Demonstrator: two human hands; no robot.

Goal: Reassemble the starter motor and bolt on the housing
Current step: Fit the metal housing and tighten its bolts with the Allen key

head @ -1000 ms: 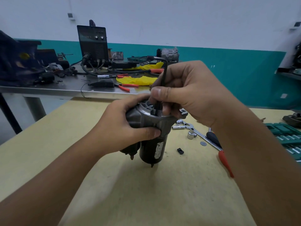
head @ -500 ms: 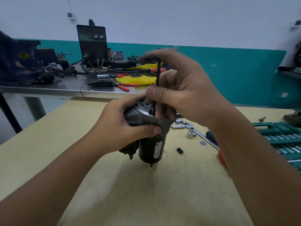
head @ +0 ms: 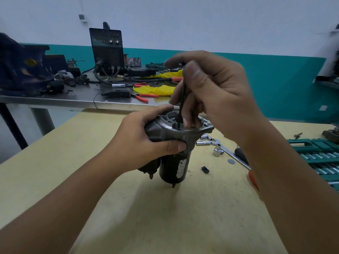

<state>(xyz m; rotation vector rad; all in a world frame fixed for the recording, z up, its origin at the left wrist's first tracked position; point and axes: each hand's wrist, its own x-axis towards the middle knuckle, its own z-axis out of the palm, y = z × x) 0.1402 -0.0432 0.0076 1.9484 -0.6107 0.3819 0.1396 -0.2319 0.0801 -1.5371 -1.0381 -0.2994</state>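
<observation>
The starter motor [head: 173,166] stands upright on the yellow table [head: 128,217], black body down and grey housing [head: 166,132] on top. My left hand [head: 145,142] wraps around the housing from the left, thumb across its front. My right hand [head: 211,92] is above it, pinching a black hex key [head: 182,101] that stands nearly vertical. The key's lower tip goes down into the open top of the housing. My fingers hide the key's upper bend and whatever the tip meets.
Right of the motor lie sockets [head: 217,150], a ratchet wrench [head: 233,154], a red-handled screwdriver [head: 254,181], a washer [head: 231,161] and a small black piece [head: 205,169]. A green socket case [head: 319,158] sits at the right edge. A cluttered metal bench [head: 73,99] with a black machine [head: 107,50] stands behind.
My right hand has risen and shifted its grip on the hex key, whose short arm has swung round. My left hand and the motor have stayed in place.
</observation>
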